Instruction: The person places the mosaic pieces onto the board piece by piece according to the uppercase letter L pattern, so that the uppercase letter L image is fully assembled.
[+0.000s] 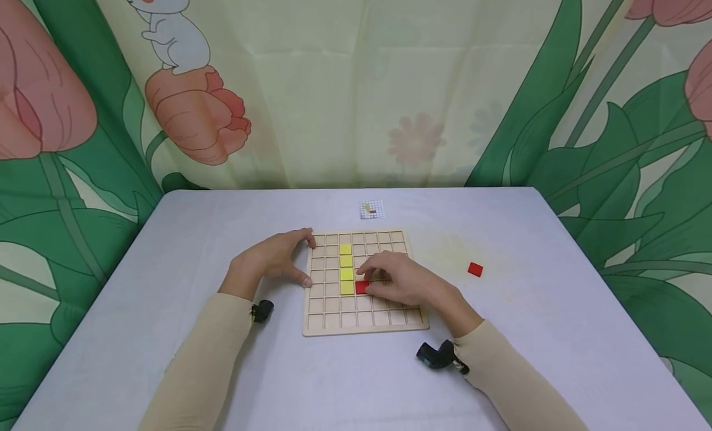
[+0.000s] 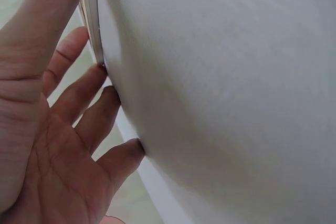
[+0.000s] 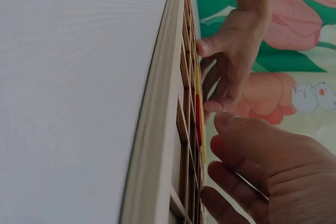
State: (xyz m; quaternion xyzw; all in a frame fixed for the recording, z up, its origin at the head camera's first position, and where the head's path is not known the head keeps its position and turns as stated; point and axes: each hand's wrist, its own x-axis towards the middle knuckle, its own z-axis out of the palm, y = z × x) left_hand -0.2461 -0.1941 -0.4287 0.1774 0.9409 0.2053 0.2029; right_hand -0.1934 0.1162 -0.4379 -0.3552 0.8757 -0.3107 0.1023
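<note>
A square wooden grid board [image 1: 328, 323] lies on the table. Four cells of one column hold yellow tiles [image 1: 347, 274], and a red tile [image 1: 362, 287] sits in the cell just right of the lowest one. My left hand [image 1: 272, 258] is spread along the board's left edge, thumb lower down and fingers at the top corner. Its fingers [image 2: 86, 95] look fairly straight in the left wrist view. My right hand [image 1: 403, 279] hovers over the board, fingertips close beside the red tile. Loosely bent, its fingers [image 3: 239, 182] stand with nothing between them.
A second red tile [image 1: 475, 269] lies on the white table [image 1: 222, 208] right of the board. Behind the board is a small card [image 1: 371, 209] printed with a grid and coloured squares. A flowered curtain [image 1: 334, 109] hangs beyond the table's back edge.
</note>
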